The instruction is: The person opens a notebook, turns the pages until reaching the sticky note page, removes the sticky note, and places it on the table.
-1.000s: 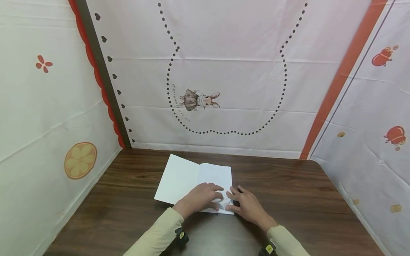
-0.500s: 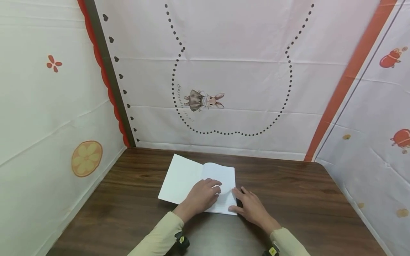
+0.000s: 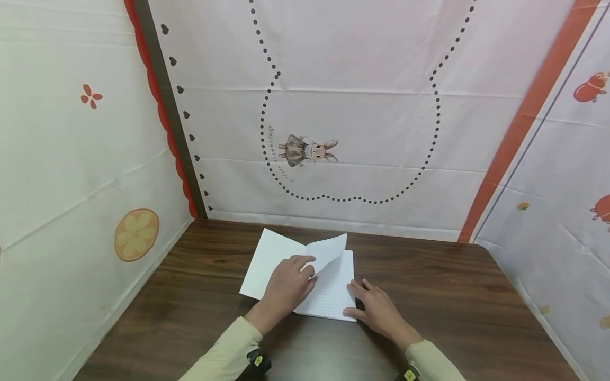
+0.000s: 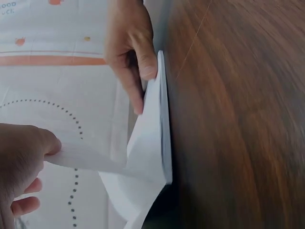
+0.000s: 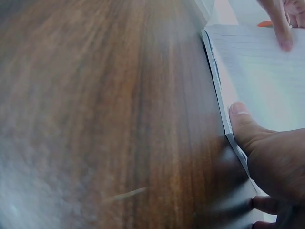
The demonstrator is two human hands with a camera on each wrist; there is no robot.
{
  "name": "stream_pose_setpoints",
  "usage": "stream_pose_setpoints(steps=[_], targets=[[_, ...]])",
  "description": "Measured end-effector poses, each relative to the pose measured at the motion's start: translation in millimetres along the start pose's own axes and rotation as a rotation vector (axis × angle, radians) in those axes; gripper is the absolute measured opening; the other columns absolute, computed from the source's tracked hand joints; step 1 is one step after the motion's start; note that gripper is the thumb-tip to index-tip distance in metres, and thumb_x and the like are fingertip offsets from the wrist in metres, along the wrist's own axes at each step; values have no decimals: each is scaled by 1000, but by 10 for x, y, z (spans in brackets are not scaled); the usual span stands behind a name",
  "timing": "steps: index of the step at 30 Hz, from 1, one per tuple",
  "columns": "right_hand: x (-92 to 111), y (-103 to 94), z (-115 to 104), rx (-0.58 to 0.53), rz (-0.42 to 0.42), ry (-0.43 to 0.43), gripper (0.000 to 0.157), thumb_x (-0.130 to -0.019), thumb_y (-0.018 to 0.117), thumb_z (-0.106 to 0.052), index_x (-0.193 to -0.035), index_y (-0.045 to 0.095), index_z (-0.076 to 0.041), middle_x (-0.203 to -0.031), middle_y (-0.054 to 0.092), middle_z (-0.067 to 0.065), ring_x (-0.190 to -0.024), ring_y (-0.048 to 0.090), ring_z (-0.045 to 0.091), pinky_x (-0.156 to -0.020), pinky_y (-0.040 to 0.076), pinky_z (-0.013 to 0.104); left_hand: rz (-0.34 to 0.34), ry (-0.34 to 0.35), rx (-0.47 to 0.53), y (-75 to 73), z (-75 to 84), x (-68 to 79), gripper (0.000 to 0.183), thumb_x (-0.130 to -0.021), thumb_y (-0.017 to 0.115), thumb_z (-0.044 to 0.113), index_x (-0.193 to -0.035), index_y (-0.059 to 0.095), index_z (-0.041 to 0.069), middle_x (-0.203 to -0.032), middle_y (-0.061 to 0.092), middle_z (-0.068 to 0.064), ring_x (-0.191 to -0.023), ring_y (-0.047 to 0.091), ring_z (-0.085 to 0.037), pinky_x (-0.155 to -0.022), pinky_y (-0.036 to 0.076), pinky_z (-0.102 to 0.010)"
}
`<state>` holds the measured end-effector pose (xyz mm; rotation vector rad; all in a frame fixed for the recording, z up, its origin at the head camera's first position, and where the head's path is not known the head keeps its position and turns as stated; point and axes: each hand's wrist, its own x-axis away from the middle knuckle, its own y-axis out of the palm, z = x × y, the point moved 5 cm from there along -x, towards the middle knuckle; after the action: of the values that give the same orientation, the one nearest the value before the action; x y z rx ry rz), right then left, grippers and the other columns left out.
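Observation:
An open notebook with ruled pages lies on the table, its blank white left side folded out. In the head view my left hand is over its middle, pinching a page between thumb and fingers. That page stands lifted and curves up off the ruled sheet below; the left wrist view shows the page stretched from the thumb. My right hand rests at the notebook's right edge. Its thumb presses the near right corner, and the index finger lies along the side edge.
The dark wooden table extends around the notebook. Printed white cloth walls stand behind it and on both sides. A dark wrist camera is strapped at the left sleeve, another at the right one.
My left hand has moved from the lower right of the notebook up and left, drawing a page up with it. The right hand stays at the right edge.

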<state>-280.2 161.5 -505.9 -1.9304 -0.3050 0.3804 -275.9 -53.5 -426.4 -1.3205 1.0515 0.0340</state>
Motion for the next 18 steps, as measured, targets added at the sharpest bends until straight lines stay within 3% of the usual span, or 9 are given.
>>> stream_pose_setpoints(steps=[11,18], targets=[[13,1,-4,-1,-1,-6,71,-88,74,-48,-141,60,-2,-148,56,18,-139,44,50,-109,37,68,58,13,-61,-285,-263,207,16,-86,76,21,-80,69,8,-122,70,-12,-108,68,-26,-80,58,-41],[18,-3,-16,10,-11,-2,71,-88,75,-48,-141,60,-3,-148,56,17,-139,45,50,-108,39,67,82,-43,-43,-369,-449,382,15,-83,73,17,-74,67,7,-119,71,-16,-108,68,-31,-81,58,-45]])
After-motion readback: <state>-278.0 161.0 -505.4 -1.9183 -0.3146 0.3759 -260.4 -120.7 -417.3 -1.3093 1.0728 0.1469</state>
